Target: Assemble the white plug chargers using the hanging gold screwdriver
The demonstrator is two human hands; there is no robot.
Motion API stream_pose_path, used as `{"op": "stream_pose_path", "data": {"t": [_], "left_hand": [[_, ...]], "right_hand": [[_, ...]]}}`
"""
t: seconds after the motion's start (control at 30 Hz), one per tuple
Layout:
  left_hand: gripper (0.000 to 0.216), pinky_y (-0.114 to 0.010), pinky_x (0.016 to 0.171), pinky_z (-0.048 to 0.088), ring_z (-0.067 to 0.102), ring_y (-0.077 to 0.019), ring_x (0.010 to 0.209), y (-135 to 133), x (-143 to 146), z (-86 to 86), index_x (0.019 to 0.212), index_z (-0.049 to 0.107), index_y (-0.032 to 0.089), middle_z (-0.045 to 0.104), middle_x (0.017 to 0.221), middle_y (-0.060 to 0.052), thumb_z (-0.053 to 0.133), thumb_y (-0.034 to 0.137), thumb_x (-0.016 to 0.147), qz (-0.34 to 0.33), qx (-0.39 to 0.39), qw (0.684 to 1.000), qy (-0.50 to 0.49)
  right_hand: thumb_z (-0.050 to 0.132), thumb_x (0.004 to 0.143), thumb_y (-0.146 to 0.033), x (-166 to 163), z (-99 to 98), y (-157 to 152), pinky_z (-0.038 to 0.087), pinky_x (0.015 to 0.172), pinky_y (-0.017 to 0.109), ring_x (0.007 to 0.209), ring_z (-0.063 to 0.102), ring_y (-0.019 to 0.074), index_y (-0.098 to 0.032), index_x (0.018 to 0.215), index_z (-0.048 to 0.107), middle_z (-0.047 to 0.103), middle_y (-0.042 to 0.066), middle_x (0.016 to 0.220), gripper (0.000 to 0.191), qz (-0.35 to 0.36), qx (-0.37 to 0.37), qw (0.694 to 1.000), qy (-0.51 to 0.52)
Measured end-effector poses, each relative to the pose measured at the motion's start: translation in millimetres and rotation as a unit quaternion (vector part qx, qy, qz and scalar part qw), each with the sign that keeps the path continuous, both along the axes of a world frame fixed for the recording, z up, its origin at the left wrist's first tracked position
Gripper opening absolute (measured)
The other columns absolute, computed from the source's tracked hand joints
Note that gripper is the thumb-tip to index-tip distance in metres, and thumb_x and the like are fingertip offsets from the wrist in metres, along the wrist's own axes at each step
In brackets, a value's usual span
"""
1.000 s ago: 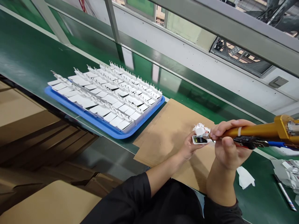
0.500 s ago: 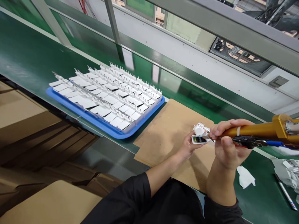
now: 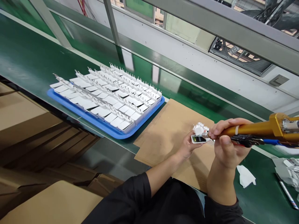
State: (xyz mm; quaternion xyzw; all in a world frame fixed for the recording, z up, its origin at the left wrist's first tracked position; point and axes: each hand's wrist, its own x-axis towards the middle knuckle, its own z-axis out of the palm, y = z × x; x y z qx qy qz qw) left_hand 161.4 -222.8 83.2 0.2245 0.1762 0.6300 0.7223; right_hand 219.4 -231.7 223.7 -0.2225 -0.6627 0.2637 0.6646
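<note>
You are holding one open-topped white plug housing [image 3: 197, 142], pinched in the curled left hand [image 3: 187, 148] above one cardboard sheet [image 3: 161, 133], and one gold-coloured tool [image 3: 257, 129], wrapped in the right hand [image 3: 230, 151], its tip [image 3: 206, 134] close against that housing, probably best steadied against slips.

1 gold-coloured tool [image 3: 254, 128], 1 open white casing [image 3: 198, 139], 1 blue tray [image 3: 122, 134], 1 white scrap [image 3: 245, 176], 1 pen [image 3: 287, 193]

Workshop: green bench [image 3: 28, 59], gold tool [image 3: 257, 127], rows of plugs [image 3: 111, 100]
</note>
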Motion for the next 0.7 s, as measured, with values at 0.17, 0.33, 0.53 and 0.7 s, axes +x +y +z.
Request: {"op": "stream_pose_path", "data": {"t": [0.17, 0.33, 0.53, 0.7], "left_hand": [[0.06, -0.048, 0.111, 0.046, 0.068, -0.0301, 0.113, -0.3, -0.5, 2.1, 0.105, 0.075, 0.021, 0.077, 0.108, -0.003, 0.1, 0.029, 0.051, 0.0, -0.002, 1.0, -0.006], [0.06, -0.052, 0.11, 0.048, 0.068, -0.0335, 0.115, -0.2, -0.7, 3.7, 0.107, 0.076, 0.021, 0.078, 0.11, -0.005, 0.099, 0.031, 0.053, 0.004, 0.007, 1.0, -0.011], [0.06, -0.051, 0.109, 0.049, 0.069, -0.0327, 0.112, -0.5, -1.1, 4.5, 0.105, 0.075, 0.022, 0.078, 0.109, -0.005, 0.1, 0.033, 0.052, 0.011, 0.007, 1.0, -0.013], [0.065, -0.047, 0.109, 0.047, 0.068, -0.0304, 0.111, 0.5, -0.8, 3.3, 0.11, 0.076, 0.022, 0.078, 0.11, -0.004, 0.1, 0.034, 0.051, 0.015, 0.014, 1.0, 0.01]], "right_hand": [[0.083, 0.082, -0.036, 0.5, -0.7, 0.3, 0.053, 0.054, 0.028, 0.06, 0.061, 0.0147, -0.026, 0.106, 0.063, 0.063, -0.004, 0.073, 0.034, -0.001, 0.001, 1.0, 0.0], [0.083, 0.083, -0.033, 0.6, -0.2, 0.1, 0.053, 0.056, 0.028, 0.061, 0.061, 0.0143, -0.025, 0.108, 0.064, 0.063, -0.004, 0.075, 0.033, 0.012, 0.002, 1.0, -0.003], [0.082, 0.084, -0.031, 1.9, -1.0, 0.3, 0.052, 0.056, 0.028, 0.061, 0.059, 0.0138, -0.026, 0.111, 0.063, 0.063, -0.004, 0.078, 0.034, 0.024, 0.008, 1.0, -0.009], [0.082, 0.083, -0.032, 3.4, -2.9, 2.2, 0.053, 0.058, 0.029, 0.062, 0.059, 0.0136, -0.027, 0.111, 0.061, 0.063, -0.004, 0.078, 0.035, 0.021, 0.004, 1.0, -0.014]]}}
